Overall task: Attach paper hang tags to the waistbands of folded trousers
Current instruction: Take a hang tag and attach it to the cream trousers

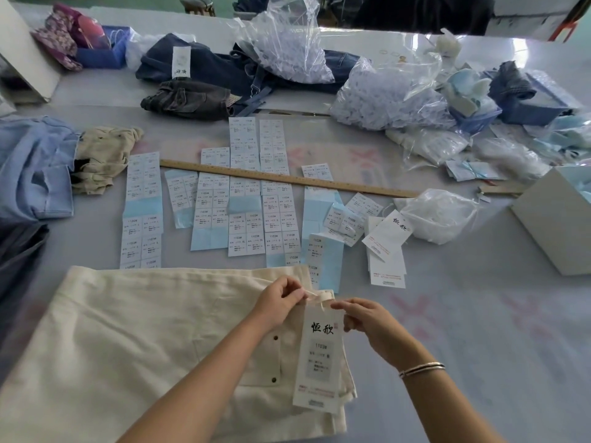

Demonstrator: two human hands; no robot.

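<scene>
Head view: folded cream cotton trousers [134, 340] lie on the pale grey worktop [479, 330], waistband end toward the right, with a long white paper hang tag [319, 356] printed in black characters resting on that end. Left hand [278, 300] pinches the cream belt loop [319, 295] at the waistband, fingers curled; right hand [367, 321] pinches the tag's top right corner, thumb and forefinger closed on it, just beside the loop. Beyond the trousers lie rows of white-and-blue sticker sheets [249, 199], a long wooden ruler [287, 180], and loose white hang tags [387, 247].
</scene>
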